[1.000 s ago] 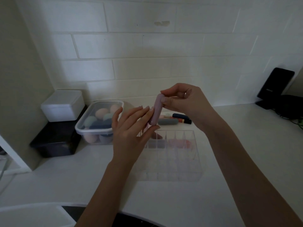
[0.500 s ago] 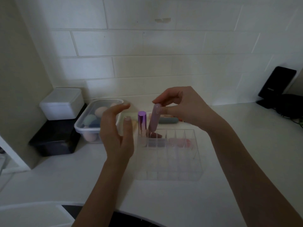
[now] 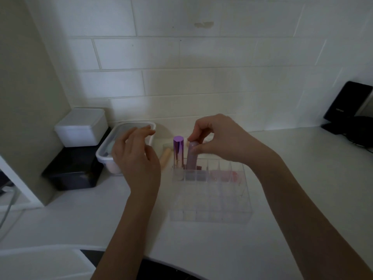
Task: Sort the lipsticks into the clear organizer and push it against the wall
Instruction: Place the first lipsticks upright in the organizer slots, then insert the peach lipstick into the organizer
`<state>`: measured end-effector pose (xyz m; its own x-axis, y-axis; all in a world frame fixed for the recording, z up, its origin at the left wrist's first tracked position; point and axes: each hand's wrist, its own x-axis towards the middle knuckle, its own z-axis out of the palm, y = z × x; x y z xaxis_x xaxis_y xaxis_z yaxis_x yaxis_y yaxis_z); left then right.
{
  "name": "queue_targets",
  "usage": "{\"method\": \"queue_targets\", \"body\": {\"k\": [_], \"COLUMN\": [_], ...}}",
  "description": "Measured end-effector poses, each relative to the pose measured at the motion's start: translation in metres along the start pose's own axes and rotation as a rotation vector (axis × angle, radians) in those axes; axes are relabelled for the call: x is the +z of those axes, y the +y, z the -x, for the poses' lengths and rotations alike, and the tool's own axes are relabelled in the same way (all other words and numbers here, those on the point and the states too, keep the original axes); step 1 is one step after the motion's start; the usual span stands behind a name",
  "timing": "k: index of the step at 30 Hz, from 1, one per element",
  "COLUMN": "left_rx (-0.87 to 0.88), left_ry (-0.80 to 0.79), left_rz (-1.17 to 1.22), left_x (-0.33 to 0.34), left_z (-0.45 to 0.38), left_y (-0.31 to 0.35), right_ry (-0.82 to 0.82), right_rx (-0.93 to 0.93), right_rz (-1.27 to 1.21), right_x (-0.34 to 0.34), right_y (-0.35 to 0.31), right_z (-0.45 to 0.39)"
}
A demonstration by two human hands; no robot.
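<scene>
White brick tiles run behind a pale countertop (image 3: 302, 178), dim in this light. On it sits the clear organizer (image 3: 210, 197), a grid of small cells, well apart from the wall (image 3: 201, 81).

My right hand (image 3: 220, 138) pinches the top of a pale pink lipstick (image 3: 191, 156) between thumb and fingertips, holding it upright with its foot down in a cell of the back row. Just beside it on the left stands a shiny purple lipstick (image 3: 178, 151), already seated in the corner cell. My left hand (image 3: 137, 160) hovers empty to the left of the organizer, fingers loosely curled, touching nothing.

So I judge 1 lipstick is placed and a 2nd is going in. Pinkish and reddish shapes show through the back row further right; I cannot tell whether they are in the cells or lying behind them. A peach tube (image 3: 165, 158) lies on the counter behind the organizer's left corner, not yet sorted, and my hand may hide more. Most cells look empty.

Left to do, I think: let go of this one, stand the loose ones up, then push the organizer back to the tiles.
</scene>
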<state>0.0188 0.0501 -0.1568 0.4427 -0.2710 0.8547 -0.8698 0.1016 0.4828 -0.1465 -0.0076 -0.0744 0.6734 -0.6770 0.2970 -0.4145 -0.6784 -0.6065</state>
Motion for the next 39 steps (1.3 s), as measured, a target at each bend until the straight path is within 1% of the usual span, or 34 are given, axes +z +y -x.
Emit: {"method": "queue_targets", "body": {"k": [2,4,6,8,9,10,11,14,16,18,19,22,23,25,27,29,31,34,36,39], "left_rx": [0.040,-0.027,-0.125,-0.197,-0.216,-0.220,-0.214,-0.159,-0.123,-0.088,-0.071,-0.062,-0.074,-0.109,-0.151,-0.174,-0.138,-0.019,0.051,0.073], "left_ry": [0.013,0.043,0.070,0.071,0.065,0.061,0.060,0.047,0.026,0.000,-0.023,-0.080,-0.092,-0.116,-0.122,-0.113,-0.127,-0.237,-0.302,-0.392], "left_rz": [-0.028,-0.061,-0.096,-0.134,-0.148,-0.157,-0.167,-0.210,-0.220,-0.195,-0.161,-0.036,0.005,0.098,0.183,0.262,0.291,0.291,0.268,0.275], "left_x": [0.000,-0.001,-0.003,-0.003,-0.002,-0.001,0.000,0.005,0.008,0.009,0.009,0.009,0.009,0.008,0.003,-0.001,-0.004,-0.007,-0.007,-0.005], "left_z": [-0.001,-0.002,-0.002,-0.002,-0.002,-0.002,-0.002,0.001,0.002,0.001,0.000,0.000,0.001,0.002,0.002,0.002,0.000,-0.008,-0.011,-0.010], "left_y": [0.001,0.000,-0.002,-0.004,-0.005,-0.007,-0.009,-0.018,-0.022,-0.022,-0.022,-0.023,-0.024,-0.024,-0.017,-0.005,0.008,0.025,0.036,0.048], "right_ry": [-0.069,-0.095,-0.043,0.063,0.104,0.104,0.049,-0.266,-0.420,-0.507,-0.526,-0.524,-0.490,-0.346,-0.172,-0.065,0.005,0.078,0.097,0.115], "right_rx": [0.030,0.034,0.031,0.023,0.006,-0.020,-0.049,-0.114,-0.086,-0.037,-0.045,-0.084,-0.085,-0.065,-0.032,0.009,0.014,-0.034,-0.058,-0.091], "right_rz": [0.032,0.020,0.003,-0.046,-0.029,0.031,0.105,0.321,0.386,0.398,0.432,0.491,0.456,0.296,0.075,-0.162,-0.342,-0.502,-0.620,-0.753], "right_x": [0.010,0.013,0.008,0.005,0.006,0.010,0.017,0.041,0.054,0.064,0.068,0.069,0.066,0.053,0.033,0.013,-0.002,-0.014,-0.017,-0.021], "right_y": [0.001,0.002,0.006,0.014,0.019,0.024,0.029,0.035,0.036,0.037,0.038,0.044,0.046,0.050,0.048,0.042,0.035,0.023,0.018,0.013], "right_z": [-0.002,-0.003,-0.009,-0.024,-0.035,-0.047,-0.058,-0.084,-0.094,-0.102,-0.105,-0.108,-0.107,-0.103,-0.091,-0.071,-0.047,-0.015,-0.003,0.007]}}
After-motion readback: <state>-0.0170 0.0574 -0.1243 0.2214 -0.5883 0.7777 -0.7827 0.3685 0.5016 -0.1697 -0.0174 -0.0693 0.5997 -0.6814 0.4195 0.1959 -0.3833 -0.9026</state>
